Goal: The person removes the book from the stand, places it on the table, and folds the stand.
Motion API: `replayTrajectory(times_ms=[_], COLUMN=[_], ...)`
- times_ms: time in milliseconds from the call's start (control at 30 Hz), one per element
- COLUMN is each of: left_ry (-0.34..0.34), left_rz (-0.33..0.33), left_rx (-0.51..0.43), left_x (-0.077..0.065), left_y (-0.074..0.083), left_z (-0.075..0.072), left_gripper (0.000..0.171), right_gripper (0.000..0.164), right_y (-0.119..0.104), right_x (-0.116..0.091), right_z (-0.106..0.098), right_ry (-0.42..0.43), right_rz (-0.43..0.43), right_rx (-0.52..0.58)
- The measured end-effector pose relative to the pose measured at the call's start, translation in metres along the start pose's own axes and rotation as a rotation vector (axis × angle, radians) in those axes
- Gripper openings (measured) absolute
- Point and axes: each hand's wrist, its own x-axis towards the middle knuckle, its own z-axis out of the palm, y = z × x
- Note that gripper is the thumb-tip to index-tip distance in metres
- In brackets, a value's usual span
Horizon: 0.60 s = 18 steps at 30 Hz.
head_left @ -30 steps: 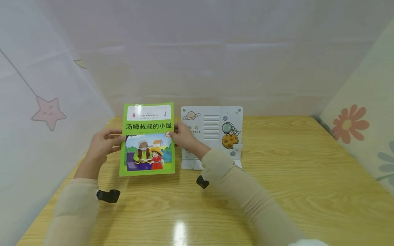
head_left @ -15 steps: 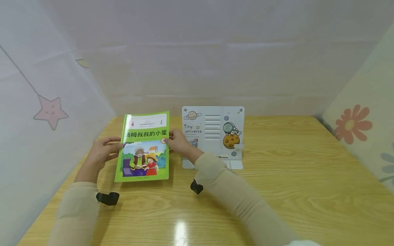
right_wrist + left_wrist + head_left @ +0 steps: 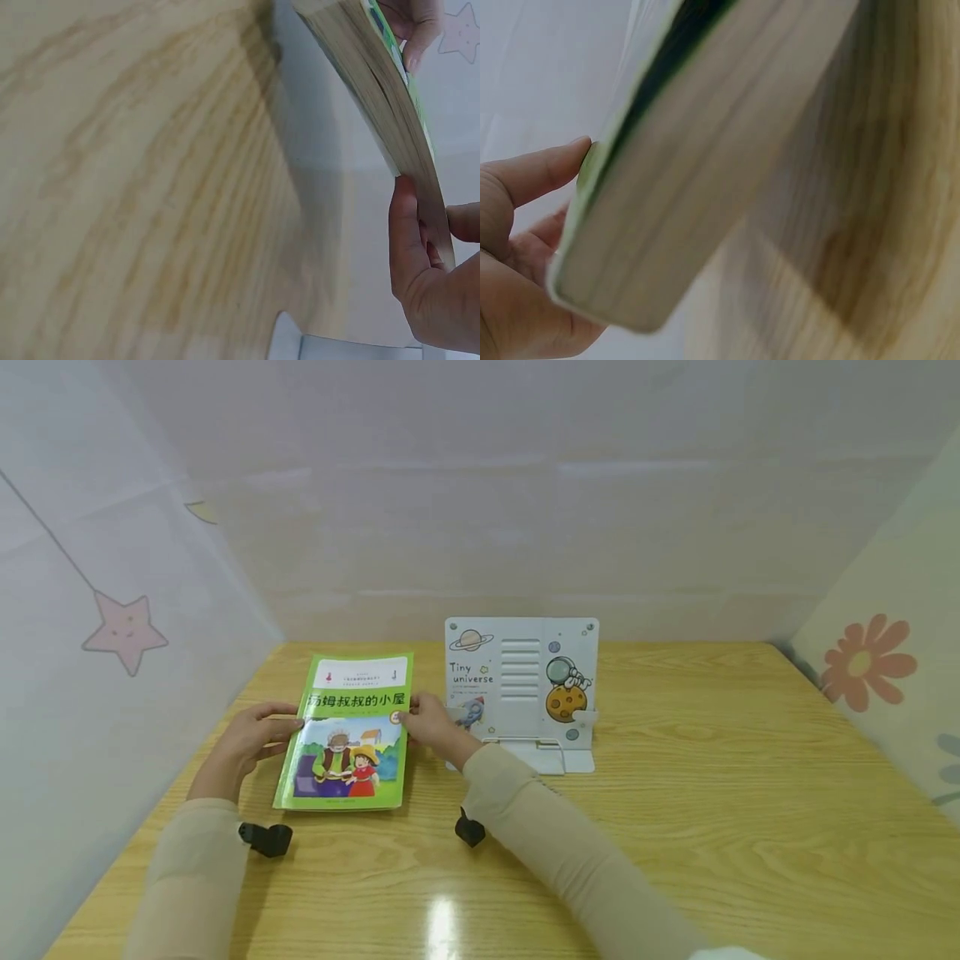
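Observation:
A green-covered children's book (image 3: 347, 752) with Chinese lettering and a picture of two figures is at the left of the table. My left hand (image 3: 247, 739) holds its spine edge; in the left wrist view the thumb (image 3: 551, 171) lies against the spine, the other fingers partly hidden behind it. At the opposite edge my right hand (image 3: 437, 725) pinches the pages, thumb on the cover and fingers underneath, as the right wrist view shows. The book is closed and tilted, low over the wood; whether its lower edge touches the table I cannot tell.
Just right of the book stands a white metal book stand (image 3: 521, 685) printed with an astronaut and "Tiny universe", its wire rest at the front. The wooden table (image 3: 712, 793) is bounded by pale cloth walls (image 3: 525, 527) at the back and both sides.
Both hands have lowered the book towards the table and nearer to me. It leans back more now, and the right hand has shifted left, uncovering more of the stand.

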Motion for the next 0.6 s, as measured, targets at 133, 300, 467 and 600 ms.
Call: replayTrajectory(times_ms=[133,300,467,600], left_ry=[-0.015,-0.015,0.005,0.028], left_rz=[-0.034,-0.080,-0.102,-0.120], left_rx=[-0.003,-0.002,0.014,0.013], left_x=[0.003,0.008,0.015,0.020], left_y=[-0.005,-0.009,-0.012,-0.017], left_z=[-0.001,0.000,0.003,0.005], left_gripper=[0.060,0.059,0.056,0.053], right_gripper=[0.021,0.019,0.020,0.020], right_y=[0.005,0.010,0.013,0.017], right_x=[0.002,0.007,0.013,0.016], right_z=[0.004,0.007,0.009,0.011], right_ry=[0.006,0.041,0.060,0.063], right_rz=[0.007,0.055,0.096,0.127], right_rx=[0.011,0.044,0.069,0.063])
